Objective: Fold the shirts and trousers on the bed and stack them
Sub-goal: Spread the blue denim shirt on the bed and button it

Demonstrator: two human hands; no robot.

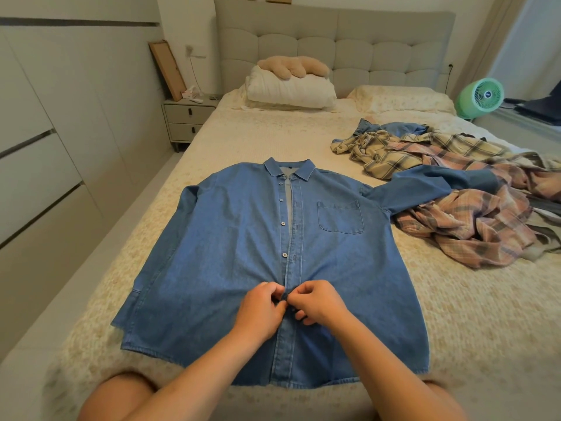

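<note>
Head view of a bed (455, 314) covered with a cream patterned spread, on which a blue denim shirt (243, 238) lies face up and flat, collar toward the padded headboard (349, 41) and hem at the near edge. The left hand (261, 308) and the right hand (318, 302) meet at the button placket in the lower half of the shirt, fingers curled and pinching the two front edges together at a single point; the buttons above that point lie beside an open gap in the placket. The shirt's chest pocket (340, 217) faces up on the viewer's right. One sleeve is folded along the viewer's left side of the body; the other extends rightward and rests on a heap of unfolded clothing. That heap comprises a pink plaid garment (473, 232) nearest the shirt, a yellow plaid garment (394, 153) farther up the bed, and a further piece of blue denim (400, 129) behind it. At the head of the bed, a folded white quilt (291, 89) carries a tan plush toy (291, 66). A nightstand (186, 117) stands left of the bed, and a green fan (482, 97) stands to its right.
</note>
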